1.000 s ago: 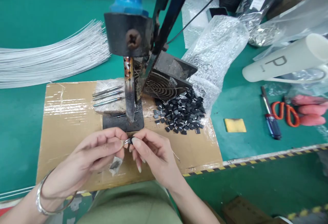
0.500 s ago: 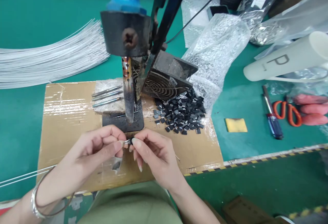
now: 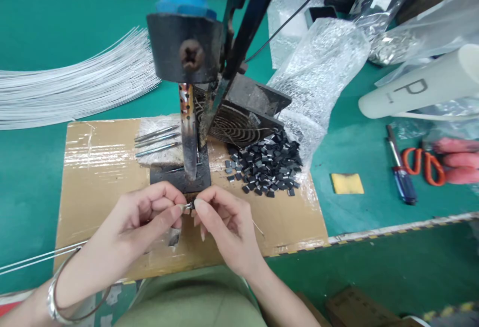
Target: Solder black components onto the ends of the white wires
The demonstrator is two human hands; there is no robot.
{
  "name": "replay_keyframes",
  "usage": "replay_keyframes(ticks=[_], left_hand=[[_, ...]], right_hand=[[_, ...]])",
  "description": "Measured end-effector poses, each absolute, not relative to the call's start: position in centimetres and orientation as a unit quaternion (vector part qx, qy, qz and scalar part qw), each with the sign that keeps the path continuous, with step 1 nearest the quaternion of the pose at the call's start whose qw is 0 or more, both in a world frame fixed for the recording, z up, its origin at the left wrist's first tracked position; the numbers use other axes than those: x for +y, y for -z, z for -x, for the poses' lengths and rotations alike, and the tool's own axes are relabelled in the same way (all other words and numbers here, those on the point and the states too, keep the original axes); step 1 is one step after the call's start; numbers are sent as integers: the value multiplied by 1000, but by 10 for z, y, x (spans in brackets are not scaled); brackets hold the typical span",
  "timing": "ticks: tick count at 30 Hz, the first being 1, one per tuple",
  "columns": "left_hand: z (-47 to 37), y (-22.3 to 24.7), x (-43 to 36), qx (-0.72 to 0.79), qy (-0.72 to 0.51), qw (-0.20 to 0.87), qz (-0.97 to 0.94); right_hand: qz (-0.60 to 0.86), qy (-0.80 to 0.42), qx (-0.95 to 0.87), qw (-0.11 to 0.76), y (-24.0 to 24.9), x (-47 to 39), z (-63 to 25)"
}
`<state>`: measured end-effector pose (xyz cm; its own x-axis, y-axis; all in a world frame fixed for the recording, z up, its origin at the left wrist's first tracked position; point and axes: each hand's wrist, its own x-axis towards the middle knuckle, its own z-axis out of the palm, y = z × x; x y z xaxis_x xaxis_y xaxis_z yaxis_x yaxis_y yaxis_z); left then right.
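My left hand (image 3: 149,222) pinches the ends of two white wires (image 3: 41,257), which trail out to the left past the wrist. Thumb and forefinger of my right hand (image 3: 226,232) are closed on a small black connector (image 3: 192,205). The wire ends meet the connector between my fingertips; whether they are seated in it I cannot tell. Just above the hands points the blackened tip of a blue-handled soldering iron (image 3: 189,132), held upright in a clamp. A heap of similar black connectors (image 3: 271,165) lies to the right.
Cardboard (image 3: 97,167) covers the bench under the hands. A fan (image 3: 239,122) leans behind the iron. White wires (image 3: 75,95) lie bundled at left. To the right are a yellow sponge (image 3: 347,183), a screwdriver (image 3: 401,167), orange-handled scissors (image 3: 434,167) and a white tube (image 3: 415,85).
Both hands keep their pinch at nearly the same spot below the iron's tip. The view has shifted slightly, so things at the right sit a little further right.
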<state>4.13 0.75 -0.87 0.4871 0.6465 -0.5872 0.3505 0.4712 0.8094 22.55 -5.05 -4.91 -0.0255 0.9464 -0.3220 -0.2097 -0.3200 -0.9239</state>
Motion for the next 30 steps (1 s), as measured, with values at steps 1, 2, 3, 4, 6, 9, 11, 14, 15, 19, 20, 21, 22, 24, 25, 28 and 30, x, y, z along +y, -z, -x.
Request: replay_keyframes(ticks=[1,2,3,4,6,9,11,14,15,19,20,21,22,24,25,28,30], left_hand=[[-42,8,7,496,-107,697,-506],[-43,8,7,497,-111,694,-509],[-44,8,6,498,-115,690,-512],[-44,8,5,500,-116,687,-515],[-46,8,4,505,-114,679,-521],[-48,8,2,513,-108,667,-529],[-50,7,1,515,-111,666,-527],[-51,7,0,515,-121,673,-518],[-51,8,-1,513,-128,673,-517],[-51,10,-3,504,-151,669,-524],[-51,10,-4,504,-150,666,-528],[-51,10,-4,505,-147,662,-534],[-50,9,-5,506,-144,657,-540],[-50,8,-6,508,-141,643,-555],[-50,7,-6,508,-142,636,-563],[-50,5,-6,508,-144,617,-583],[-50,4,-6,508,-143,607,-594]], right_hand=[[527,-616,-357,464,49,-50,-225],[532,-611,-359,463,49,-50,-224],[539,-605,-360,462,49,-50,-223],[545,-601,-361,461,49,-50,-222],[557,-590,-362,459,50,-51,-220],[561,-583,-367,459,52,-52,-219],[558,-591,-366,454,53,-52,-220],[549,-615,-348,447,52,-51,-221],[545,-624,-339,446,52,-50,-222],[525,-645,-317,456,50,-49,-225],[519,-646,-319,460,49,-48,-226],[515,-647,-320,462,48,-48,-227],[514,-648,-321,461,47,-47,-228],[520,-649,-324,450,45,-45,-228],[526,-648,-327,444,44,-44,-228],[539,-638,-338,434,41,-42,-227],[544,-634,-340,432,40,-41,-226]])
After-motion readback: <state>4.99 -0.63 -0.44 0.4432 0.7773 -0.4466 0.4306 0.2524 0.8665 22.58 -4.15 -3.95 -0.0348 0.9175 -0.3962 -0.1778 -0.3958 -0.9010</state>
